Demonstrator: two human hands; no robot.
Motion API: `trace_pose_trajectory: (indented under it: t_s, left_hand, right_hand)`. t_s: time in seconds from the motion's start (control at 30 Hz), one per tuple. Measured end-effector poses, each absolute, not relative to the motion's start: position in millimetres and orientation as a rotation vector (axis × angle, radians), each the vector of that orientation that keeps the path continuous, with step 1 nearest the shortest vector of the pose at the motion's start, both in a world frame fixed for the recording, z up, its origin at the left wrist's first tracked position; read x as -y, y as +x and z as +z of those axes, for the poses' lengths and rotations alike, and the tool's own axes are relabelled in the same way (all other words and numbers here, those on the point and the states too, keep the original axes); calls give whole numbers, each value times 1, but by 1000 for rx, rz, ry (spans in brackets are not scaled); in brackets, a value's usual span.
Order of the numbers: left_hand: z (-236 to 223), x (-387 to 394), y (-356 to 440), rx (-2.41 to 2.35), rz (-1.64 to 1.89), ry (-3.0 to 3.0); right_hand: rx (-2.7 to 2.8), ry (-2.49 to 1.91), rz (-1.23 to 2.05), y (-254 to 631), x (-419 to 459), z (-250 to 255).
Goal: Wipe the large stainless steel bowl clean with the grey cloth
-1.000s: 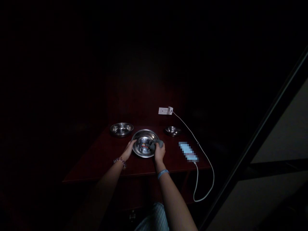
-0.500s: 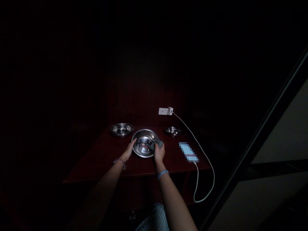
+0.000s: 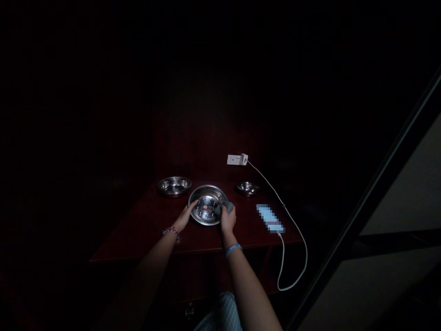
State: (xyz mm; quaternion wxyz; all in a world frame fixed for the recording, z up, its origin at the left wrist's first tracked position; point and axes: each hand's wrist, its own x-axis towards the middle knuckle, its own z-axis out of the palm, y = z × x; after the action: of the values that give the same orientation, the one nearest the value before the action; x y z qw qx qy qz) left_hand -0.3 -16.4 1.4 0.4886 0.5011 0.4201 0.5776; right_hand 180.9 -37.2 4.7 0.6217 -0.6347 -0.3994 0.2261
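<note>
A shiny steel bowl with a small printed label inside stands at the middle of the dark red table, tilted slightly towards me. My left hand grips its left rim, the thumb over the inner side and the other fingers hidden beneath. In my right hand is a bunched grey cloth, pressed against the bowl's right inner side. A beaded bracelet circles my left wrist and a light blue band my right.
On the dark red table, a wide steel bowl sits back left and a smaller steel bowl back right. A phone lies at right, its white cable looping over the edge to a wall socket.
My left thumb has shifted slightly further over the bowl's rim. The bowl, the cloth and my right hand look almost the same.
</note>
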Motion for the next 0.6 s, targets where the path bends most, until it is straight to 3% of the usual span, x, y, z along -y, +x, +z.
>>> trace_pose_trajectory:
  t_s: [0.6]
  left_hand:
    - [-17,-2,-4,-1132,1439,1085]
  right_hand:
    - [910,-1438,494,181,37,4]
